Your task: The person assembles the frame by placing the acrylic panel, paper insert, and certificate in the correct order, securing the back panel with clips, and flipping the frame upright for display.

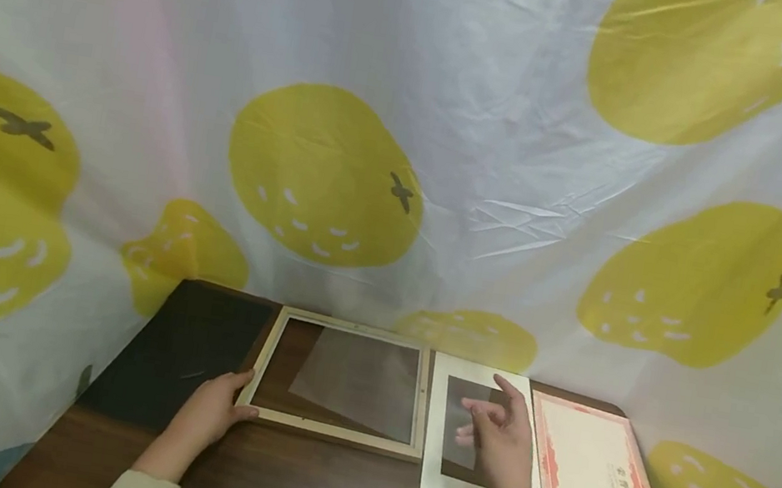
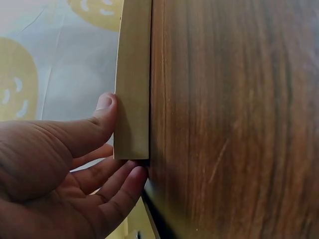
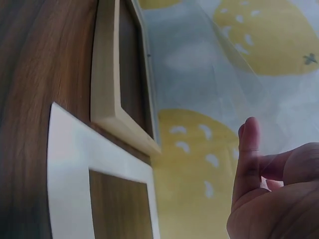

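A pale wooden picture frame (image 1: 423, 405) lies on the brown table. My left hand (image 1: 208, 411) grips its near left corner; in the left wrist view the thumb (image 2: 105, 107) presses one side of the wood, with the other fingers around its end. Raised over the white mat board (image 1: 431, 486), my right hand (image 1: 501, 442) pinches a clear plastic sheet (image 1: 359, 378) between thumb and fingers. The sheet slants across the frame's opening in the head view and is nearly invisible in the right wrist view.
To the left of the frame lies a black backing panel (image 1: 193, 349). A certificate sheet (image 1: 599, 477) with a red border is at the right, beside the mat board. A curtain (image 1: 493, 167) printed with yellow fruit hangs behind the table (image 1: 324, 487).
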A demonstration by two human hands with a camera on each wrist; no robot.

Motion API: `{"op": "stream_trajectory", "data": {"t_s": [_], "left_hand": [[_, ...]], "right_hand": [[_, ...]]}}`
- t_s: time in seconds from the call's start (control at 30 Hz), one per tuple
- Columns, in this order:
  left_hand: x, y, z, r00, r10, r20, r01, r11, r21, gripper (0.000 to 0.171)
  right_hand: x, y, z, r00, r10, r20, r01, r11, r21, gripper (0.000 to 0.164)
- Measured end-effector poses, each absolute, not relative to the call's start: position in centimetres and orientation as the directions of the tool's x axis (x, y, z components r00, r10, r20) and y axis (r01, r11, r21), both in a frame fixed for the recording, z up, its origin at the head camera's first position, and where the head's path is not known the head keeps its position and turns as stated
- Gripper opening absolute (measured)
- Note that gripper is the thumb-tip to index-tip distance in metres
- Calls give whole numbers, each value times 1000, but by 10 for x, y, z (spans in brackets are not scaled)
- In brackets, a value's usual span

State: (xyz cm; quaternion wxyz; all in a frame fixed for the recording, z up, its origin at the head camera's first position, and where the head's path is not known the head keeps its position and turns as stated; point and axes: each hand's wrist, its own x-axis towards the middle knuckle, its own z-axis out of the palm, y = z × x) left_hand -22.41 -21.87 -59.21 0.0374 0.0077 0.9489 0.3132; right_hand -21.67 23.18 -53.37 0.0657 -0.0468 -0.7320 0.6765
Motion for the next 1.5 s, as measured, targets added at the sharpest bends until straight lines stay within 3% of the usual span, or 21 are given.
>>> {"op": "stream_trajectory", "data": {"t_s": [0.33,1.5], "left_hand": [[-227,-212,-590,-997,59,-53,16,805,593,77],[-224,-226,-588,-989,124,-82,55,817,573,78]], "right_hand": [[-260,193,-559,-994,80,74,-69,63,-996,61],[-274,166,-605,-1000,3,-21,21,33,-999,62]]}}
